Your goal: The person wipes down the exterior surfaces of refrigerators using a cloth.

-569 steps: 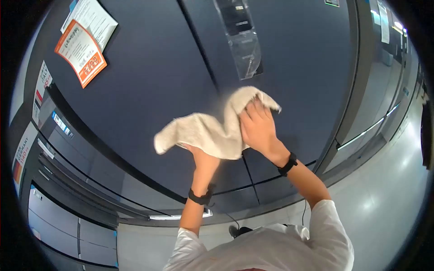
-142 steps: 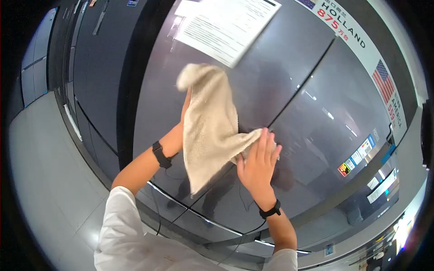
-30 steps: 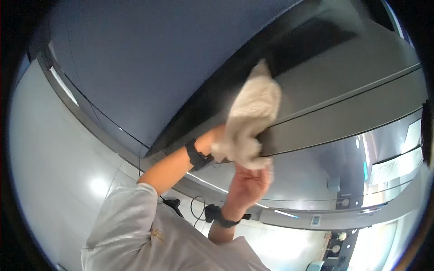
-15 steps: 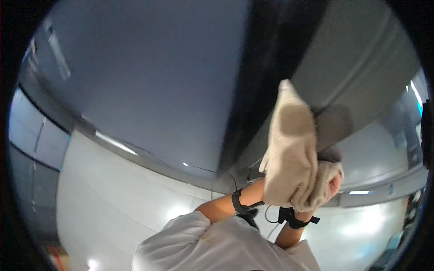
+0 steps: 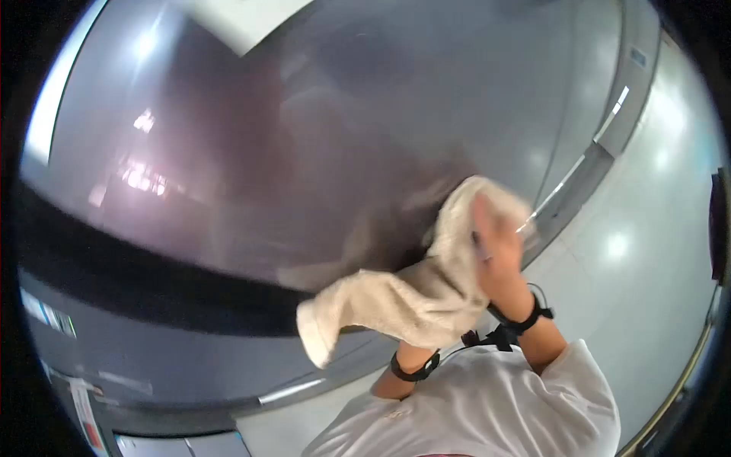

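A beige cloth hangs in folds in front of me, its left end drooping free and its upper right part bunched up against a glossy dark panel. My right hand grips that bunched part; its fingers are blurred by motion and point upward. Some small dark thing shows at the fingers, too blurred to name. The cloth covers my left hand, so only the wrist with a black strap comes out below it. My right wrist wears a similar black strap.
The panel mirrors lights and runs across most of the view. A dark band and a grey lower panel lie at the left. Pale shiny floor stretches along the right. A white corner shows at the top.
My view has turned across the dark surface. The cloth, which pointed upward over my left hand, now spreads sideways. My right hand has moved up and lies on top of the cloth by the panel.
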### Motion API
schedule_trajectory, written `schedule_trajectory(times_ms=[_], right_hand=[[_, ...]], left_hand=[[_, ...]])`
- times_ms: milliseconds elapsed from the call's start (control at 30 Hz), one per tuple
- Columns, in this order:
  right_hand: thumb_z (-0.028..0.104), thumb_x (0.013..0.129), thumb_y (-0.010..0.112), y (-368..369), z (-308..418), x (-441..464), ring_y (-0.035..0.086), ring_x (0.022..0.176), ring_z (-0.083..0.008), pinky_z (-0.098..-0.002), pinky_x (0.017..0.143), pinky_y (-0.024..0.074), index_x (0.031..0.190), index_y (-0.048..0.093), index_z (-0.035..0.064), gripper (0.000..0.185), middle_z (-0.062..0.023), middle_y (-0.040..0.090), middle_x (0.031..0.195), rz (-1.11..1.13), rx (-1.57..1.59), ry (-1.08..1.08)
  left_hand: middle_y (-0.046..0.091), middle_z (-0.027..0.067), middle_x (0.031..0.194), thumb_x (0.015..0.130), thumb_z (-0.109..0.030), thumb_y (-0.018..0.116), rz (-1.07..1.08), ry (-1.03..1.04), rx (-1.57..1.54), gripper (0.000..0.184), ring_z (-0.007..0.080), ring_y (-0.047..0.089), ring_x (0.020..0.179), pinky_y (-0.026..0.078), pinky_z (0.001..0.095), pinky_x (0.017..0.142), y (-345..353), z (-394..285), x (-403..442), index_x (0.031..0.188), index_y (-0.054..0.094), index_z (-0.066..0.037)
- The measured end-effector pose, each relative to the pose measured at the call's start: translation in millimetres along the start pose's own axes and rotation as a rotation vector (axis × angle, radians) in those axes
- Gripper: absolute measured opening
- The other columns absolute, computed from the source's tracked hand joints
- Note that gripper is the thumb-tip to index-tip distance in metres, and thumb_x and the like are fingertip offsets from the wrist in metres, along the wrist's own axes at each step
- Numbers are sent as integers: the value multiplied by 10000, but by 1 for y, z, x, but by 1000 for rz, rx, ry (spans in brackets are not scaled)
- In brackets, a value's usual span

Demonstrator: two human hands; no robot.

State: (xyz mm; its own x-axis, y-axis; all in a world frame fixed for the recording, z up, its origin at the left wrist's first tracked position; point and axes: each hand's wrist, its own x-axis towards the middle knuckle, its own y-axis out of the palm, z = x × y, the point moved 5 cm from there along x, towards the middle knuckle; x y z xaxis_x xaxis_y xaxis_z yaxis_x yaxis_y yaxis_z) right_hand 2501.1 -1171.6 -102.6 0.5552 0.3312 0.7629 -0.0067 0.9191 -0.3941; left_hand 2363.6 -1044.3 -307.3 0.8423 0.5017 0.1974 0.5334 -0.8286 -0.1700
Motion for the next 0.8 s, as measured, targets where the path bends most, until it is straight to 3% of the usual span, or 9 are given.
schedule_trajectory(times_ms=[100,267,333,433,467,533,633,733,800], right_hand=[[93,727,765,39,-29,-32,529,1266,-404,-527,1112,372,1415,519,30,732,-204,608,1280,-8,40,-85],[222,802,756,-16,-114,20,536,1228,-421,-527,1059,413,1464,408,-1,780,-253,516,1371,-197,53,215],[225,850,722,-47,-139,49,537,1184,-430,-493,1019,443,1535,288,17,838,-263,507,1370,-219,42,161],[67,932,568,-66,-143,78,500,1259,-436,-491,1067,416,1538,286,33,669,-250,487,1402,-404,122,58],[29,938,524,-61,-156,74,482,1281,-441,-498,1091,392,1532,287,19,640,-256,462,1424,-245,234,163],[83,946,516,-58,-181,50,444,1318,-460,-508,1120,363,1500,311,-39,602,-284,423,1451,-117,-109,53],[205,928,575,-90,-244,24,479,1294,-461,-521,1101,377,1454,360,-73,632,-281,499,1391,-161,-86,201],[345,916,608,-111,-319,34,543,1231,-428,-453,1025,456,1442,385,-48,693,-284,495,1374,-83,123,390],[341,935,595,-137,-347,59,550,1213,-418,-414,991,487,1488,313,-18,717,-295,453,1391,32,531,559]], left_hand=[[413,164,1460,888,-236,738,5,-28,3,706,301,458,1308,394,432,1090,3,3,4,1449,356,-41],[396,167,1480,886,-238,740,59,14,20,733,306,446,1324,385,436,1099,62,-16,38,1465,337,-40],[389,168,1488,885,-239,741,67,39,16,744,308,441,1331,382,438,1102,93,-25,57,1472,329,-40],[379,170,1500,885,-240,742,62,81,16,760,311,433,1340,377,440,1107,134,-44,88,1482,318,-39],[375,171,1504,884,-241,743,51,94,11,765,312,431,1343,375,441,1109,145,-48,96,1485,315,-39],[369,172,1512,884,-241,744,18,114,-17,776,314,426,1350,372,443,1113,170,-55,114,1492,307,-39],[358,174,1524,883,-243,745,-24,162,-94,792,317,419,1359,367,445,1118,218,-55,145,1502,296,-39],[317,178,1552,851,-223,781,5,165,-209,870,326,387,1388,338,456,1141,264,-60,169,1518,255,-34],[393,182,1497,859,-162,757,23,485,481,817,325,441,1331,359,457,1124,300,-109,189,1500,270,-23]])
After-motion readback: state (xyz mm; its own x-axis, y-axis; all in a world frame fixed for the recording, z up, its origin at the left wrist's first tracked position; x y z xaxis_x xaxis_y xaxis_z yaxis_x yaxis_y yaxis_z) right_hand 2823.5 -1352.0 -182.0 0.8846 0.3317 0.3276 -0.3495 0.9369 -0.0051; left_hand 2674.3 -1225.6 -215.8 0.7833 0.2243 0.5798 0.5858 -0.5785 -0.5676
